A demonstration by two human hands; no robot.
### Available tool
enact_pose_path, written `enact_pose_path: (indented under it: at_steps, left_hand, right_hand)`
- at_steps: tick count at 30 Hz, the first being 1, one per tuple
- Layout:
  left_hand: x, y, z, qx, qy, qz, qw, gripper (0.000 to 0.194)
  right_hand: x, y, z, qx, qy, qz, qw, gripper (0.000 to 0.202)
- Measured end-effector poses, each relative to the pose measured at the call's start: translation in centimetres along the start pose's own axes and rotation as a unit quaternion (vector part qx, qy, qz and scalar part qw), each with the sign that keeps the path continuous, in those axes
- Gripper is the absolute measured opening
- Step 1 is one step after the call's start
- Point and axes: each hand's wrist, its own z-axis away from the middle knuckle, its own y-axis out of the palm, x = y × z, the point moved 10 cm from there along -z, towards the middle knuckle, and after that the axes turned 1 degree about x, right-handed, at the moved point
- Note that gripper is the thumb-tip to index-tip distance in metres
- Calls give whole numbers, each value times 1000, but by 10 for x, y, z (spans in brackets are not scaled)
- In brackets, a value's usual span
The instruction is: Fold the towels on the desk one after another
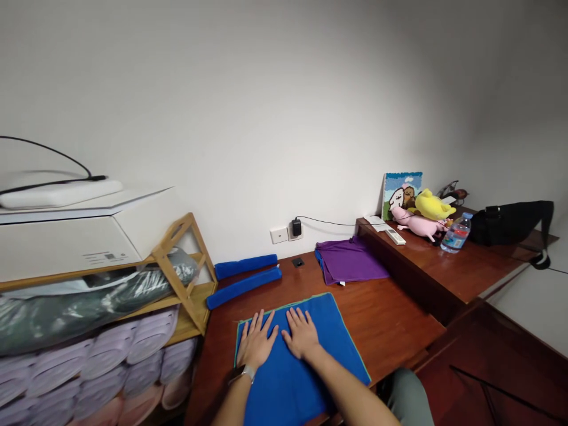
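While left hand [256, 343] and right hand [302, 335] press flat, fingers spread, grasping nothing, blue towel [306, 355] lies unrolled on desk [390, 319]; two rolled blue towels [245, 278] done behind; purple towels [350, 260] waiting.

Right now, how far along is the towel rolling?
Looks done: two rolled blue towels lie by the wall. In hand: both palms press flat on the spread blue towel with the green edge, left hand beside right hand, fingers open; no roll started yet. Apparently left: this towel and the folded purple cloths behind it on the brown wooden desk.
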Motion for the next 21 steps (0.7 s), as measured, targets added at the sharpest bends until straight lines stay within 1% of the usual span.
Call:
enact_pose_path:
  at_steps: [2, 5, 6, 8, 10, 13, 16, 18, 19, 21]
  left_hand:
    - [-1, -2, 1, 1, 0, 6, 1000, 62]
    - [-2, -3, 1, 7, 2, 18, 1000, 62]
    - [-2, -2, 2, 9, 1, 21, 1000, 62]
    - [-2, 0, 2, 7, -2, 26, 1000, 62]
    - [0, 2, 0, 1, -4, 34, 999, 62]
    - [2, 3, -5, 5, 8, 78, 997, 63]
    - [6, -5, -7, 7, 25, 114, 993, 63]
    - [11, -13, -2, 1, 32, 116, 993, 61]
    - [13, -16, 4, -3, 36, 116, 993, 60]
    - [18, -19, 20, -12, 40, 115, 992, 60]
  right_hand:
    - [-32, -15, -1, 2, 27, 13, 1000, 66]
    - [-91, -39, -1, -5, 100, 44, 994, 65]
    - [-106, -44, 0, -6, 114, 53, 992, 65]
    - [-123, -48, -1, -6, 121, 61, 991, 66]
    - [-128, -47, -1, -4, 114, 61, 992, 67]
    - [-128, -46, 0, 5, 114, 60, 992, 67]
    - [-124, -53, 1, 26, 122, 55, 991, 67]
    - [-114, -58, 3, 35, 119, 49, 991, 68]
    - [-105, -61, 4, 29, 112, 47, 992, 68]
    - [-77, -65, 7, -2, 79, 39, 996, 69]
